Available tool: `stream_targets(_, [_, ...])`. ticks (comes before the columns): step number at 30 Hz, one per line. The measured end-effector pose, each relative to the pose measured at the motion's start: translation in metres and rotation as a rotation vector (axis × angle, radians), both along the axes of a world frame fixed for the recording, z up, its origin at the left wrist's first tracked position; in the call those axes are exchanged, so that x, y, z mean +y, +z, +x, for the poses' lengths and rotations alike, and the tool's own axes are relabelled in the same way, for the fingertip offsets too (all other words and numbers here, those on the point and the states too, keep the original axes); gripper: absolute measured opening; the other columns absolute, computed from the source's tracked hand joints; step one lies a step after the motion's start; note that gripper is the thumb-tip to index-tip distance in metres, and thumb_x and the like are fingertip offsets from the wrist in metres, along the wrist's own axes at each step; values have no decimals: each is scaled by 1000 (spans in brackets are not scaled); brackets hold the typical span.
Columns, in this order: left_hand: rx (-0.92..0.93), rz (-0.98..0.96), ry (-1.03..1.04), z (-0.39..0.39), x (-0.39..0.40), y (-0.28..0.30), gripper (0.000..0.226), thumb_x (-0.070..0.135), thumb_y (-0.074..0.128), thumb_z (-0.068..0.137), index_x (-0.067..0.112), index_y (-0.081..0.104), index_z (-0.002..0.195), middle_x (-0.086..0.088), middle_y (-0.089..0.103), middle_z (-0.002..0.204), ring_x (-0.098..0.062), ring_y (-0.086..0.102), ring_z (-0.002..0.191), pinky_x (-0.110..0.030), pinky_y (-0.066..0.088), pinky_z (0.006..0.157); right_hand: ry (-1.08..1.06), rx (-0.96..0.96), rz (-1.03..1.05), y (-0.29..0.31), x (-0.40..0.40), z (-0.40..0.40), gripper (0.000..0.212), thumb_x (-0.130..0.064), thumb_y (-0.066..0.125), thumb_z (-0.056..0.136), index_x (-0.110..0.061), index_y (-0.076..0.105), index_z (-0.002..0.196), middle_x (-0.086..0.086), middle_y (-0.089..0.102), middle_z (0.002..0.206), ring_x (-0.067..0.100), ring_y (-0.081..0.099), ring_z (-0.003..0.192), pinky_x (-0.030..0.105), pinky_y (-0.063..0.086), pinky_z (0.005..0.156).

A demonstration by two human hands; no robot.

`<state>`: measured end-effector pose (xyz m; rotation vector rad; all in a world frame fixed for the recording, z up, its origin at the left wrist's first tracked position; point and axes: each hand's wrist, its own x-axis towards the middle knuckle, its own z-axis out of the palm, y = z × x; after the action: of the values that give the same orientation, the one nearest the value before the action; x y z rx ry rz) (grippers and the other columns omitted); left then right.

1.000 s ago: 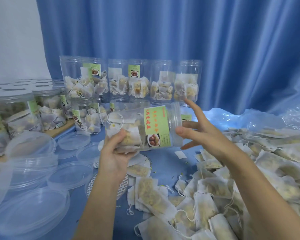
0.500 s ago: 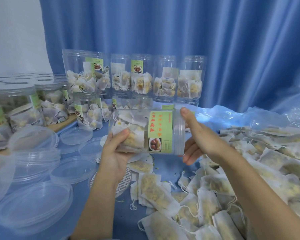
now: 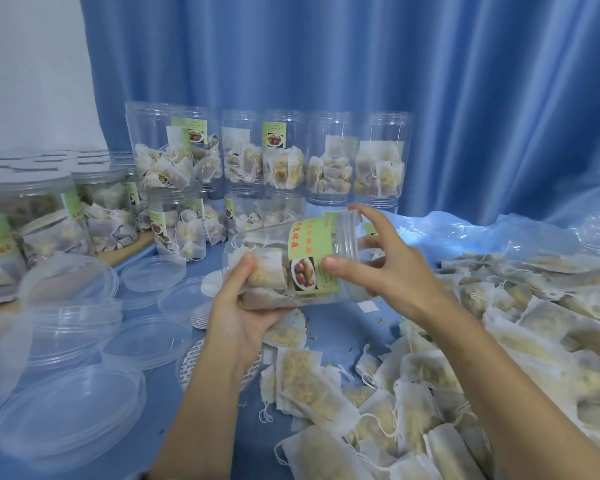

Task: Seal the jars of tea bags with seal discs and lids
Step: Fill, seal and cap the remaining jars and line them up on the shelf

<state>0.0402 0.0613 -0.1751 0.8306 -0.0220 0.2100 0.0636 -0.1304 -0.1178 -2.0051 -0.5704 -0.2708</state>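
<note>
Shifted since earlier: right hand, previously at jar mouth, now curls over threaded neck. Left hand grips base. Jar mid-air, mouth toward two o'clock; lids at eight o'clock.

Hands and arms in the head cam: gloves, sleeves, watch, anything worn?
Nothing worn that shows. The left hand and right hand are bare, with no gloves, rings or tape visible. Both forearms are bare down to the frame's bottom edge, with no sleeve, watch or wristband in view. Fingernails look short and unpainted. The upper arms are out of frame.
</note>
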Motion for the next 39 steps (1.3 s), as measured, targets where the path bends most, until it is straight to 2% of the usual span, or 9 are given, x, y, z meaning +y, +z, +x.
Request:
stream_targets(4, [19,-29,-82,5,9,3,71,55,65,66,13,57,122,-22,67,112,-43,64,100,-46,57,74,153,78,302,3,2,2,131,-47,92,39,-35,19,147,-15,49,134,3,59,111,25,51,92])
stream_targets(10, [189,300,-157,-2,-8,19,75,68,55,68,21,55,126,-18,64,119,-41,66,96,-43,58,65,174,83,410,-9,18,0,96,-34,92,48,-16,47,130,2,63,122,15,60,113,45,48,99])
stream_targets(14, [-39,911,284,-12,-9,45,65,30,62,89,53,26,138,16,39,146,-4,44,126,-23,45,89,4,6,397,-8,14,3,97,-52,88,36,-37,47,122,-20,63,114,-7,58,104,22,51,88])
stream_targets(17, [-215,1205,121,-27,-15,58,100,24,80,68,80,11,113,61,35,111,37,33,104,6,35,76,23,-7,340,-10,17,-1,92,-56,88,36,-43,49,118,-25,64,110,-9,58,100,18,51,85])
stream_targets(21, [-181,1250,362,-47,0,67,86,29,87,56,69,31,108,44,55,97,35,43,86,4,37,67,117,-4,311,-8,37,-19,86,-62,82,35,-43,52,114,-31,62,107,-9,56,105,12,47,83])
stream_targets(26, [-107,1221,446,-94,49,87,94,28,90,52,37,41,132,20,58,122,-1,54,115,-32,49,95,215,-107,231,16,78,-54,75,-69,74,40,-46,56,109,-31,60,107,-11,54,103,9,43,75])
stream_targets(29, [-45,1226,600,-124,85,103,92,33,91,46,27,47,127,15,61,118,-5,57,111,-27,48,93,281,-174,152,41,123,-70,76,-64,76,49,-36,56,118,-12,51,118,4,52,107,17,41,86])
stream_targets(34, [75,1190,739,-181,160,125,72,41,88,40,32,58,105,19,68,100,4,61,95,-22,46,80,441,-185,114,65,214,-97,60,-65,74,55,-38,57,105,-11,42,106,-12,41,94,-8,29,72])
stream_targets(39, [109,1111,814,-225,230,114,42,17,89,54,28,65,86,22,71,80,9,64,74,-10,49,63,575,-108,49,61,312,-118,37,-57,79,59,-37,52,75,-14,36,86,-3,40,75,12,33,63])
